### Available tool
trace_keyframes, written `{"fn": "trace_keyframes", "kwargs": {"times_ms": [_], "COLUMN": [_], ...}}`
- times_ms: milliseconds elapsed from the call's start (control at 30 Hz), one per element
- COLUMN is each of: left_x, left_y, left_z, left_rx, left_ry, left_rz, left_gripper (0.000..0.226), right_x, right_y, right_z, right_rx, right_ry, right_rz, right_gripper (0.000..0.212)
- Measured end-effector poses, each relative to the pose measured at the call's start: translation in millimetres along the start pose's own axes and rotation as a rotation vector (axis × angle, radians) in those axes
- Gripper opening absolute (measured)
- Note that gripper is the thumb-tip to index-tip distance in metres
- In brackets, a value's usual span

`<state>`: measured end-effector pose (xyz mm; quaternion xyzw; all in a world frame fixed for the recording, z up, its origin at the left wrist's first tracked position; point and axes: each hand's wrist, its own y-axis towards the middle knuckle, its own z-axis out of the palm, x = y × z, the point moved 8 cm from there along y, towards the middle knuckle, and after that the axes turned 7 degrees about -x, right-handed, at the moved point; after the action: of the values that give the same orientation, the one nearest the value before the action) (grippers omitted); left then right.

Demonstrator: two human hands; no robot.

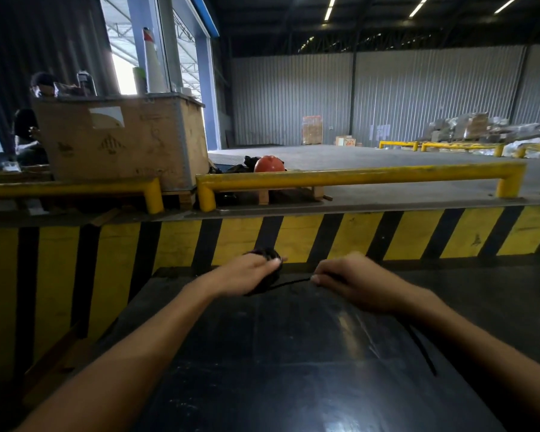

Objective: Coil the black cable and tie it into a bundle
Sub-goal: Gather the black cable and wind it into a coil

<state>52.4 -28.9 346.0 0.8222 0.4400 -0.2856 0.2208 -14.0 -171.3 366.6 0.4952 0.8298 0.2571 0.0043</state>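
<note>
My left hand is closed around a small coil of black cable, held just above the far edge of a glossy black surface. A taut strand runs from the coil to my right hand, which pinches it between thumb and fingers. The loose tail of the cable trails past my right forearm over the black surface toward the near right. The coil is mostly hidden by my left fingers.
A yellow-and-black striped dock wall rises right behind the surface. Yellow guard rails run along its top. A large cardboard crate stands at the left, with a person seated behind it. An orange helmet lies near the rail.
</note>
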Motion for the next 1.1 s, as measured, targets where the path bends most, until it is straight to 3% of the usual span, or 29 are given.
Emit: {"fn": "trace_keyframes", "kwargs": {"times_ms": [100, 233, 300, 433, 567, 633, 767, 833, 900, 1100], "left_x": [-4, -32, -54, -78, -56, -42, -30, -29, -29, -28], "left_y": [-15, -27, -28, -16, 2, 3, -6, -10, -14, -20], "left_z": [30, 51, 45, 20, 12, 15, 34, 44, 55, 72], "left_rx": [0.22, 0.469, 0.512, 0.395, 0.061, -0.001, 0.109, 0.2, 0.288, 0.323], "left_ry": [-0.096, -0.613, -0.888, -1.272, -1.08, -0.907, -0.7, -0.659, -0.624, -0.586], "left_rz": [-0.038, -0.017, 0.03, 0.11, 0.039, -0.006, -0.071, -0.099, -0.101, -0.161], "left_gripper": [0.036, 0.039, 0.043, 0.046, 0.045, 0.047, 0.047, 0.062, 0.076, 0.073], "right_x": [-3, -20, -29, -4, 32, 40, 56, 57, 53, 26], "right_y": [9, 11, 7, -9, -24, -25, -18, -13, -11, -17], "right_z": [-27, -50, -39, 36, 80, 73, 33, 18, 4, -3], "right_rx": [-0.076, -0.329, -0.364, -0.165, 0.044, 0.08, 0.038, 0.01, -0.059, -0.258], "right_ry": [-0.053, 0.073, 0.237, 0.36, 0.13, -0.05, -0.098, -0.071, -0.018, 0.248], "right_rz": [-0.035, 0.027, 0.125, 0.118, 0.062, 0.004, -0.121, -0.143, -0.146, -0.035], "right_gripper": [0.016, 0.015, 0.017, 0.021, 0.021, 0.023, 0.018, 0.015, 0.013, 0.015]}}
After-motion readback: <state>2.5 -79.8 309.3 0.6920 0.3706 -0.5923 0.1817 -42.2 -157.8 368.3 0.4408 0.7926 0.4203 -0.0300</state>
